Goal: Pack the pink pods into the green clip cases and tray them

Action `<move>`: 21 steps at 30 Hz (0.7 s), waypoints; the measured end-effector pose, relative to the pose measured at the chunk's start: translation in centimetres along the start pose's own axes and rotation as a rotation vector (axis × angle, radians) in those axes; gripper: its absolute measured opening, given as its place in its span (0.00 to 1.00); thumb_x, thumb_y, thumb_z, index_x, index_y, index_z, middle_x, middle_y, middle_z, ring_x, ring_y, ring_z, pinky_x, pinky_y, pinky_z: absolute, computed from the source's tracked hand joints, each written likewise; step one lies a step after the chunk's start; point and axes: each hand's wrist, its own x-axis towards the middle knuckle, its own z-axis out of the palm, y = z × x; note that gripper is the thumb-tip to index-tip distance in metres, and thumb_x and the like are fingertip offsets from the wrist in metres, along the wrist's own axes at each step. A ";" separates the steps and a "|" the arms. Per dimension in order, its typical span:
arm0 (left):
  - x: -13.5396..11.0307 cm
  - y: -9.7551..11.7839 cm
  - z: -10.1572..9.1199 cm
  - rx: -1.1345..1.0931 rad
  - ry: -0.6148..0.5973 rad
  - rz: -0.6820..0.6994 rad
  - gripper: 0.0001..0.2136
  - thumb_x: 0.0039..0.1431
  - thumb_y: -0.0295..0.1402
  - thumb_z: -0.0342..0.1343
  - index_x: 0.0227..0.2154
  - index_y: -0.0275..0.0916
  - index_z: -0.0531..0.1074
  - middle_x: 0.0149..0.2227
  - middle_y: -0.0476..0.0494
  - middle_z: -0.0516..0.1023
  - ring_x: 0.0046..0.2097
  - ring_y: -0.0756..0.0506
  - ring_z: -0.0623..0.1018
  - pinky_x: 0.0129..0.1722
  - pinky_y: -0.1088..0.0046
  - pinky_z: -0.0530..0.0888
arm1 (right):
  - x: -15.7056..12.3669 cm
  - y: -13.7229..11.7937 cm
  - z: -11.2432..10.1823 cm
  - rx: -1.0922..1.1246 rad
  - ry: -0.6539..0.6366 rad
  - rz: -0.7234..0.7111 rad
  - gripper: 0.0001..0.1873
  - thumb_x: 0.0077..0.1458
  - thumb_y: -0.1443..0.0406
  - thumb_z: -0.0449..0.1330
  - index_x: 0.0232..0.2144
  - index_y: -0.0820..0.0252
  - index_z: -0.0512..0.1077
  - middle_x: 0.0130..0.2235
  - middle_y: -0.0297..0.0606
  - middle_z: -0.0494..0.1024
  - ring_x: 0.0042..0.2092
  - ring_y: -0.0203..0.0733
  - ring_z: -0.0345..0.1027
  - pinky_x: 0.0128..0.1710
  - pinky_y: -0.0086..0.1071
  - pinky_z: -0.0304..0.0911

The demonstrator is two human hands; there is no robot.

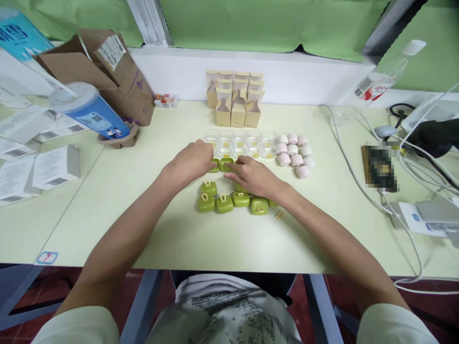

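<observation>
Well in from the front edge of the surface (244, 243), where a sticker (48, 258) reads "7", an open green case (225, 166) lies between the curled left hand (196, 156), its grip hidden, and the right hand (251, 176), forefinger at the case's rim, thumb spread apart.

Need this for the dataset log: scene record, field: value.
left_hand: left hand at left of two open green compartments; fingertips hidden
right_hand: right hand, fingers at right compartment
near_side: closed green cases, several with cream loops
far_side: clear plastic cups, then small cardboard boxes
right_of_cups: pink and white rounded pieces
far_right: plastic bottle
</observation>
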 end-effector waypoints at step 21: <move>-2.1 0.6 -2.1 -0.681 0.460 0.707 0.24 0.66 0.55 0.65 0.59 0.51 0.80 0.61 0.43 0.82 0.58 0.38 0.83 0.47 0.64 0.84 | -2.1 0.1 -4.5 0.748 0.520 0.040 0.13 0.70 0.56 0.63 0.53 0.50 0.73 0.52 0.38 0.80 0.40 0.41 0.77 0.38 0.38 0.78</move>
